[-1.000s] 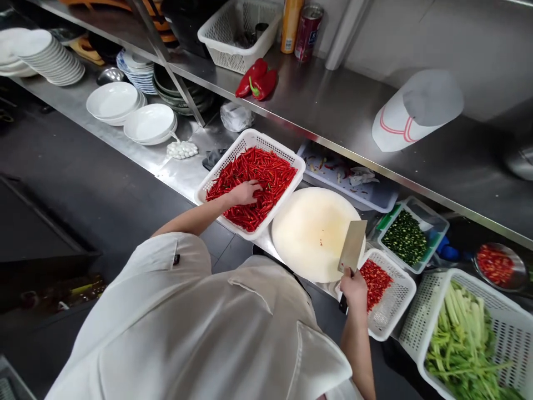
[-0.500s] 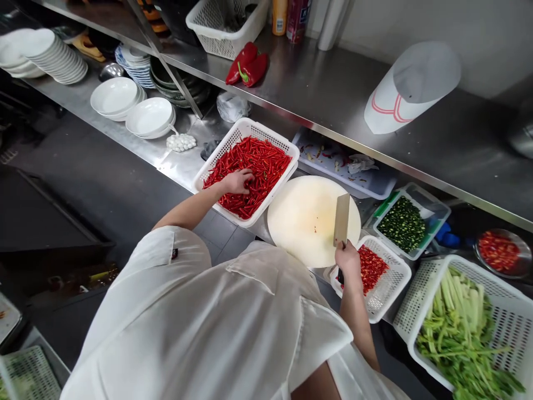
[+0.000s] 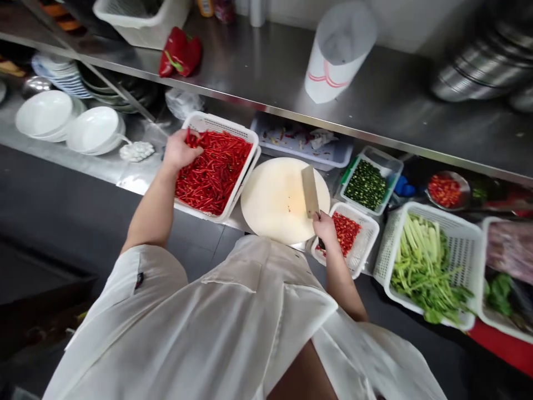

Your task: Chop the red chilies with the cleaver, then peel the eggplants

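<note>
My left hand [image 3: 181, 150] is at the upper left of a white basket [image 3: 245, 186] full of long red chilies [image 3: 216, 172]. Its fingers are curled around some of the chilies near the rim. My right hand [image 3: 325, 226] grips the handle of a cleaver [image 3: 309, 191], whose blade lies over the right side of a round, pale cutting board [image 3: 270, 200]. A few small bits dot the middle of the board. Just right of that hand, a smaller white basket [image 3: 366, 239] holds chopped red chilies [image 3: 346, 232].
Right of the board are a box of chopped green pieces [image 3: 366, 186], a basket of leafy stalks [image 3: 425, 261] and a bowl of red pieces [image 3: 445, 190]. A steel shelf [image 3: 266, 72] overhangs the back. White bowls [image 3: 94, 128] stand at left.
My left hand has moved from the middle of the chilies to the basket's upper left side. The view has shifted right. My right hand still holds the cleaver over the board.
</note>
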Demonstrator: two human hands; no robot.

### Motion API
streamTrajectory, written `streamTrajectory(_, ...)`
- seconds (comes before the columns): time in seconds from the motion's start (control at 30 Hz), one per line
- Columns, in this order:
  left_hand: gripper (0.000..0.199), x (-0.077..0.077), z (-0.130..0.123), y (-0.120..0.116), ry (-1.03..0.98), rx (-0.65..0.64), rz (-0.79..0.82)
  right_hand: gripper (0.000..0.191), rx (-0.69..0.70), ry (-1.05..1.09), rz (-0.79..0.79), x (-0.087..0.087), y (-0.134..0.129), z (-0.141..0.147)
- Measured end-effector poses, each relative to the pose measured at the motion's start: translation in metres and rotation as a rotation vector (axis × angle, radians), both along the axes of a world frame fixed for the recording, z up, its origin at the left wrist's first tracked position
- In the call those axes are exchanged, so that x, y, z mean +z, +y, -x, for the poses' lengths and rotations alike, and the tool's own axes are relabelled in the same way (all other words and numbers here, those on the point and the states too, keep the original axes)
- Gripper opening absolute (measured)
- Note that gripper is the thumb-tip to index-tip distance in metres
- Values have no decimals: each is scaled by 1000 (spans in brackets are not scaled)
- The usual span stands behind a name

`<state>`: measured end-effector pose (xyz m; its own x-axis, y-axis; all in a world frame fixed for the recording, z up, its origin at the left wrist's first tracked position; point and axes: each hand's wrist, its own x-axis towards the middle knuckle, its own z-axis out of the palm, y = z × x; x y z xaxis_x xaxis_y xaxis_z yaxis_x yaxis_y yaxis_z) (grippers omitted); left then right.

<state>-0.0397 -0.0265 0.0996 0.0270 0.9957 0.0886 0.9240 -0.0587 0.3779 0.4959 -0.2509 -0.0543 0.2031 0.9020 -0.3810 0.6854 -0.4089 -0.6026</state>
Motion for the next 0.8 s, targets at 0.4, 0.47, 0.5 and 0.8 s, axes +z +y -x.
streamTrajectory(0.4,35,-106,-249,-78,-197,-610,392,38,-239,631,207,-2,-74,30)
streamTrajectory(0.47,39,-132,-272,-92,-130,-659,374,38,-230,581,221,-2,-77,26)
streamTrajectory(0.5,45,-141,-277,-95,-100,-678,350,38,-227,562,224,-1,-78,25)
streamTrajectory(0.8,68,-156,-219,-111,4,-633,240,45,2,57,114,20,-94,-18)
